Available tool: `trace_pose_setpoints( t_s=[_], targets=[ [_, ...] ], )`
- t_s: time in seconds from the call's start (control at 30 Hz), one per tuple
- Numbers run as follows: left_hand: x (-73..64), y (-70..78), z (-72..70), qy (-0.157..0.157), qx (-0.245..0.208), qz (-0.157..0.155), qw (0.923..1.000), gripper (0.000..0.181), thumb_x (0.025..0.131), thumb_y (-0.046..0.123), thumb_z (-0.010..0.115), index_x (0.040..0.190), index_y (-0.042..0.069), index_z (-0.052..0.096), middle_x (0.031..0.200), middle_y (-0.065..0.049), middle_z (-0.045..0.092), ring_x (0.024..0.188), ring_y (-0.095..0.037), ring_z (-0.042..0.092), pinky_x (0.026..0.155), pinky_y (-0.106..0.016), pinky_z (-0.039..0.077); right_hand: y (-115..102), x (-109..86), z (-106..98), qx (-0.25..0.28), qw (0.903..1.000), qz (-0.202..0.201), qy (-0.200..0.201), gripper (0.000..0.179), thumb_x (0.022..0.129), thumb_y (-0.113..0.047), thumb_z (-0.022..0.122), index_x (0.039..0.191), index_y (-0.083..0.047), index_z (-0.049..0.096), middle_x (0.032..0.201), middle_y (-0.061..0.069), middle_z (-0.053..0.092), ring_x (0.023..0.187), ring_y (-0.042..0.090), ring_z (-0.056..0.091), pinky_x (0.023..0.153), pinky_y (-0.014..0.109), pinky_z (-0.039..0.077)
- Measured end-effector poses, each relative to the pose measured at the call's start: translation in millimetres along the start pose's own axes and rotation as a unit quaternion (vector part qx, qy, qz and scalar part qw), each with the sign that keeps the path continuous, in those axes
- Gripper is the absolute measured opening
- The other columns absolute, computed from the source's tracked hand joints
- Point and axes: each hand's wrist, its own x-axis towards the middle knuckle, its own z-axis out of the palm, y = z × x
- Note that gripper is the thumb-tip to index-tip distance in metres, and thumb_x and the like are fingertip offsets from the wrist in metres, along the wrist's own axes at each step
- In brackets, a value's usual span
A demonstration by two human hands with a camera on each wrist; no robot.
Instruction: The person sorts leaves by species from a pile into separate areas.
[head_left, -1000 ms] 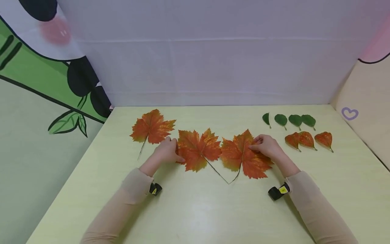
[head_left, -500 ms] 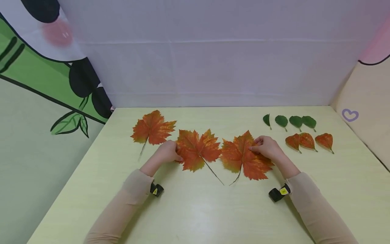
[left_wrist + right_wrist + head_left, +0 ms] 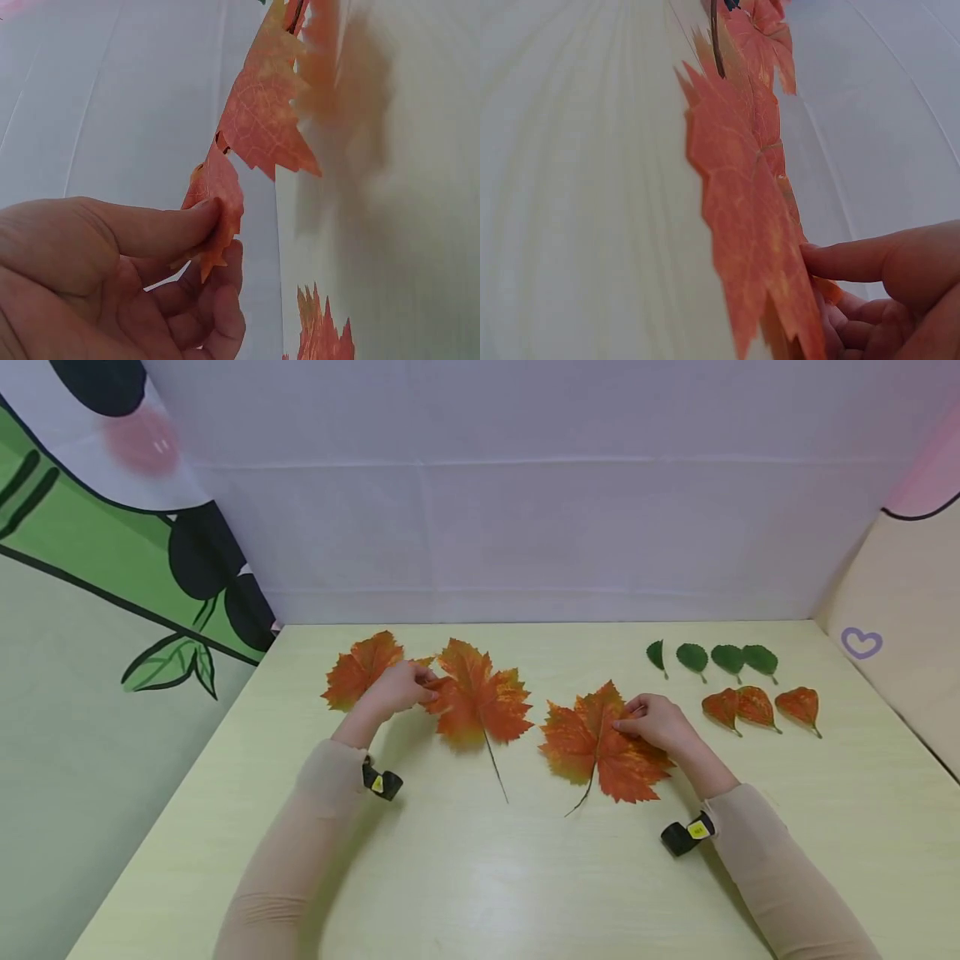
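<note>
In the head view my left hand (image 3: 399, 687) pinches the left lobe of an orange maple leaf (image 3: 480, 693), its thin dark stem pointing down toward the front. The left wrist view shows thumb and fingers on the leaf edge (image 3: 225, 199), with the leaf raised off the table and its shadow below. My right hand (image 3: 656, 722) pinches the right edge of a second orange maple leaf (image 3: 596, 743); the right wrist view has the thumb (image 3: 847, 259) against that leaf (image 3: 742, 180). A third maple leaf (image 3: 363, 668) lies at the back left, partly covered by my left hand.
At the back right of the pale table (image 3: 480, 877) lie several small green leaves (image 3: 691, 657) in a row. In front of them are three small orange-red leaves (image 3: 798, 707). A pale cloth backdrop (image 3: 525, 527) rises behind the table, and decorated panels flank both sides.
My left hand has lifted the middle maple leaf and moved it back and slightly left, away from the right-hand leaf. The right hand and its leaf have stayed almost still.
</note>
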Motion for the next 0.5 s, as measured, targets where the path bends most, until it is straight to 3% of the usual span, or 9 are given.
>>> trace_pose_setpoints(
  t_s=[0.17, 0.27, 0.37, 0.5],
  targets=[
    [23.5, 4.4, -8.5, 0.011, -0.056, -0.004, 0.9984, 0.029, 0.088, 0.012, 0.058, 0.116, 0.002, 0.058, 0.114, -0.015, 0.058, 0.089, -0.024, 0.054, 0.083, -0.039, 0.045, 0.2, -1.0, -0.8, -0.002, 1.0, -0.002, 0.002, 0.038, 0.085, -0.02, 0.063, 0.11, 0.006, 0.05, 0.09, 0.013, 0.055, 0.079, 0.022, 0.052, 0.066, 0.026, 0.041],
    [37.6, 3.5, -8.5, 0.017, -0.089, -0.02, 0.9956, 0.028, 0.088, 0.009, 0.056, 0.116, 0.003, 0.058, 0.113, -0.014, 0.057, 0.089, -0.026, 0.053, 0.085, -0.043, 0.044, 0.8, -1.1, -0.9, -0.001, 1.0, -0.001, 0.002, 0.038, 0.085, -0.02, 0.063, 0.11, 0.006, 0.05, 0.089, 0.013, 0.055, 0.078, 0.021, 0.052, 0.065, 0.026, 0.041],
    [49.5, 0.0, -6.2, 0.037, -0.098, -0.033, 0.9939, 0.03, 0.087, 0.006, 0.054, 0.117, 0.003, 0.057, 0.112, -0.014, 0.056, 0.085, -0.026, 0.051, 0.08, -0.04, 0.046, 1.1, -0.8, -0.5, 0.001, 1.0, 0.002, 0.002, 0.038, 0.085, -0.02, 0.063, 0.11, 0.006, 0.05, 0.089, 0.013, 0.055, 0.077, 0.021, 0.053, 0.066, 0.027, 0.041],
    [62.8, -9.8, 0.2, 0.067, -0.061, -0.055, 0.9944, 0.031, 0.087, 0.009, 0.058, 0.118, 0.005, 0.056, 0.106, -0.014, 0.055, 0.074, -0.021, 0.047, 0.066, -0.03, 0.043, 2.5, 0.8, 0.5, -0.001, 1.0, -0.003, 0.004, 0.039, 0.084, -0.022, 0.063, 0.109, 0.006, 0.051, 0.092, 0.014, 0.056, 0.08, 0.022, 0.053, 0.068, 0.028, 0.042]
  ],
)
